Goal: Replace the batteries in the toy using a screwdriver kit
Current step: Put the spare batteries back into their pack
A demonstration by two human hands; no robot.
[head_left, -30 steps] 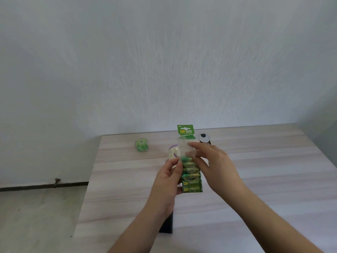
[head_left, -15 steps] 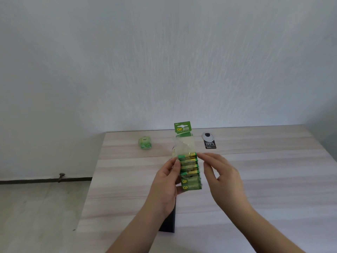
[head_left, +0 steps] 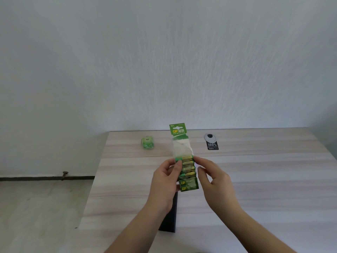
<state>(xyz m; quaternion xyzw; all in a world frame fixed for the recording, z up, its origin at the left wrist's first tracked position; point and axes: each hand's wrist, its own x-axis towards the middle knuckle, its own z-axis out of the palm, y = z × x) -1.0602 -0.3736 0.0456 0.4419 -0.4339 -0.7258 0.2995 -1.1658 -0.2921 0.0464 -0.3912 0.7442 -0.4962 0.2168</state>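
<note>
Left hand (head_left: pixel 165 181) pinches the battery pack (head_left: pixel 186 170) mid-strip, right hand (head_left: pixel 212 177) pinches its top cell – light, floppy film, likely slippery – grip the cells, not the empty sleeve.

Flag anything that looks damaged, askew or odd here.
Only the battery pack stands out: its clear upper section below the green header is empty and crumpled, so it looks partly used. The left hand holds it; the right hand pinches the top battery.
</note>
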